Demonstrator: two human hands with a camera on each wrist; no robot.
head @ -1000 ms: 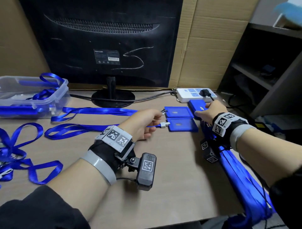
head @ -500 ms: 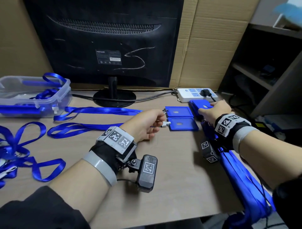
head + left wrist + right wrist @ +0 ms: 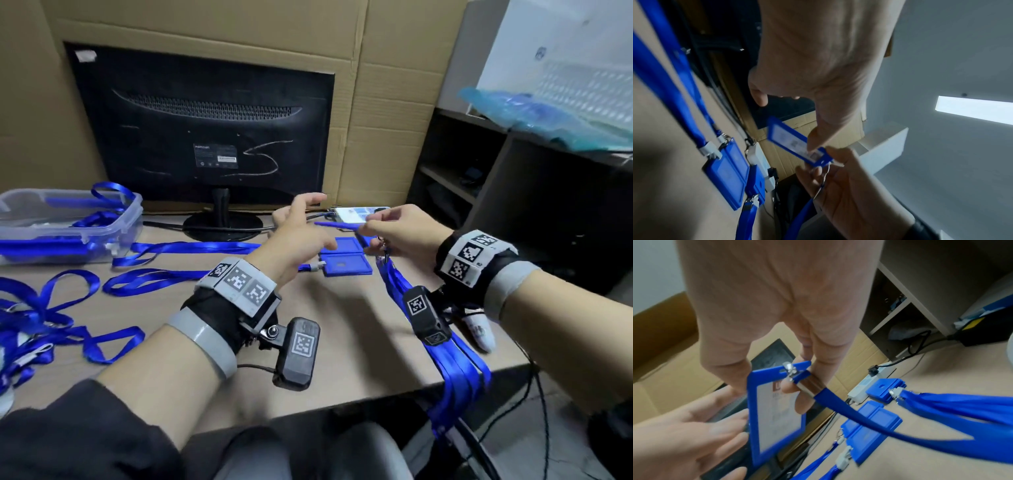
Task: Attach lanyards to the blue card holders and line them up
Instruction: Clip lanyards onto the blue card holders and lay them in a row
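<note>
Lifted off the table (image 3: 342,342) now, the right hand (image 3: 397,233) pinches a clipped card holder (image 3: 774,415) while the left hand (image 3: 294,236), fingers spread and released, reaches to take it, probably to lay it in line.

A tan surface (image 3: 342,329) carries a black monitor (image 3: 205,137) on its round stand. Left of the monitor sits a clear plastic box (image 3: 68,222). In front of the monitor lie blue lanyards (image 3: 178,246), two of them clipped to two blue card holders (image 3: 346,257) lying side by side. Right of the monitor lies a white power strip (image 3: 356,214).
</note>
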